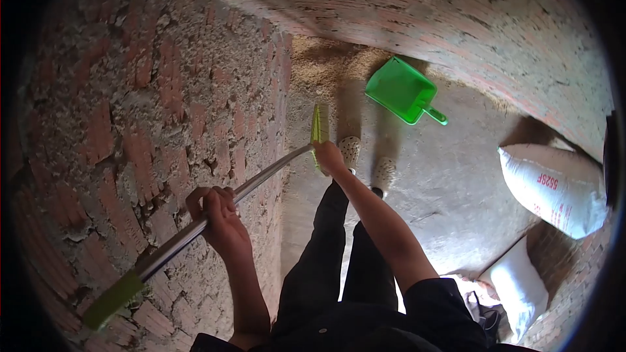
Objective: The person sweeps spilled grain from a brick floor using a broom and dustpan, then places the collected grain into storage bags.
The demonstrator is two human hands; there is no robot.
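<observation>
Left hand point(222, 221) and right hand point(328, 156) both clench the broom point(261, 179). Keep the bristles point(319, 127) flat; sweep husks point(326, 68) toward the dustpan point(401, 90).

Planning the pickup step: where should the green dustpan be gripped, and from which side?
By its short handle, which sticks out free toward the sack; come from that side. The dustpan lies flat, its open mouth facing the tan pile.
</observation>
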